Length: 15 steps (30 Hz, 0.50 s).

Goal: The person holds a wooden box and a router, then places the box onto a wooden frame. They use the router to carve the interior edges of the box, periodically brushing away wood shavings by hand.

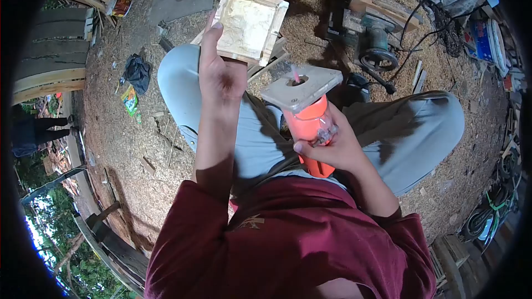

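A woodworking workshop: shavings cover the ground (166, 188) around a power tool (378, 41).

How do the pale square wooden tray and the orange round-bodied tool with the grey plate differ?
Wooden tray: shallow, in the left hand; orange tool: long body, in the right hand.
Tray has a raised rim; tool's plate is flat with a dark hole.
Both are held off the ground.

Square wooden tray (247, 25), pale, rough hollow showing, held tilted at the power tool's 11 o'clock; orange power tool (311, 127), near upright, squarish grey base plate (277, 93) on top, pinkish bit (295, 72) poking up
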Each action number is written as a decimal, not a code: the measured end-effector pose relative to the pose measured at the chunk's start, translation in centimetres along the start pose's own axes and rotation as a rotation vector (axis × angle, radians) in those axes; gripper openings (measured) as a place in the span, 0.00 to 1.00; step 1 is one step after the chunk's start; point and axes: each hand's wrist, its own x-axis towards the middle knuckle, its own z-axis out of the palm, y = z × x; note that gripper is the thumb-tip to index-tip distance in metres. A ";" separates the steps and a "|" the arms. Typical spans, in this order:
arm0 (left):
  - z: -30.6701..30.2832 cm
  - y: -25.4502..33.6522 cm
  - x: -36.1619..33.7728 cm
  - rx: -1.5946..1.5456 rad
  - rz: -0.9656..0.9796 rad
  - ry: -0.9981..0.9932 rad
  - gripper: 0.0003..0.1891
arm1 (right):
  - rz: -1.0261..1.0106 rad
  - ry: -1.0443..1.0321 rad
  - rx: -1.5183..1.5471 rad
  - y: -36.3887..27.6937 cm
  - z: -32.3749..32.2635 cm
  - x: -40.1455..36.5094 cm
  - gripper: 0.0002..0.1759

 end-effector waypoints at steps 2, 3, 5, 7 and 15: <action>0.1 -0.3 -0.2 0.040 0.004 -0.021 0.32 | 0.021 0.000 -0.003 -0.4 0.0 -0.7 0.45; 0.2 -0.4 -0.2 0.059 0.010 -0.033 0.33 | 0.042 -0.011 0.024 -0.3 0.0 -0.9 0.47; 0.4 -0.4 -0.5 0.053 0.051 -0.007 0.32 | 0.082 -0.044 0.077 0.1 -0.2 -0.8 0.50; 0.5 -0.4 -0.8 0.086 0.092 0.033 0.30 | 0.067 -0.032 0.051 0.7 -0.1 -0.5 0.48; -0.7 -0.1 -1.4 0.252 0.239 0.238 0.21 | 0.095 0.053 0.059 1.4 0.3 -0.2 0.43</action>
